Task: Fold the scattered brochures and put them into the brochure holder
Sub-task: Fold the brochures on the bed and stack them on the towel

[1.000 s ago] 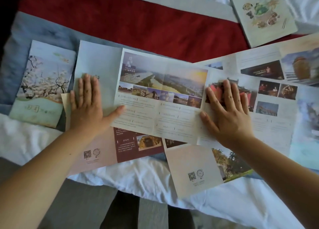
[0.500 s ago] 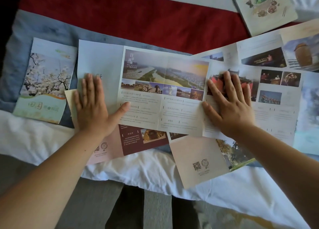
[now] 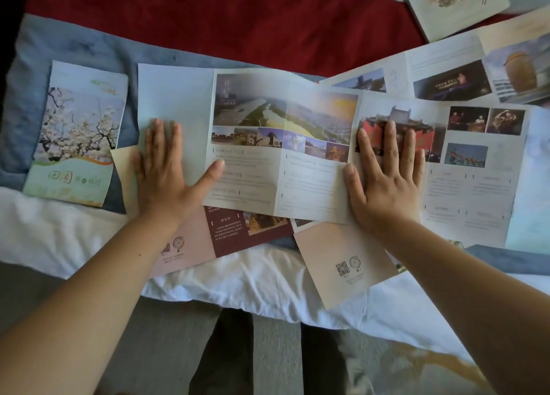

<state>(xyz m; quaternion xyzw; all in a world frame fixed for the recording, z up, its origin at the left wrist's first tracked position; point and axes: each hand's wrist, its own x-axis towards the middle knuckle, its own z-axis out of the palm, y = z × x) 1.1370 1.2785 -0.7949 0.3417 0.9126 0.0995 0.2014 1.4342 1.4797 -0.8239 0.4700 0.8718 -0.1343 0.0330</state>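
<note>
Paper brochure (image 3: 282,144) unfolded on bed, atop others. L hand (image 3: 162,171) & R hand (image 3: 387,177) flat, fingers spread, pressing panels. Thin, light, creases easily; judge: grab outer edge, fold along creases.

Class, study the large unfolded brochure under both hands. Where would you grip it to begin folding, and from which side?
Probably the blank left end panel of the unfolded brochure, pinched at its outer edge from the left. It lies flat beside a crease, with that edge uncovered; the left hand rests flat on it.
</note>
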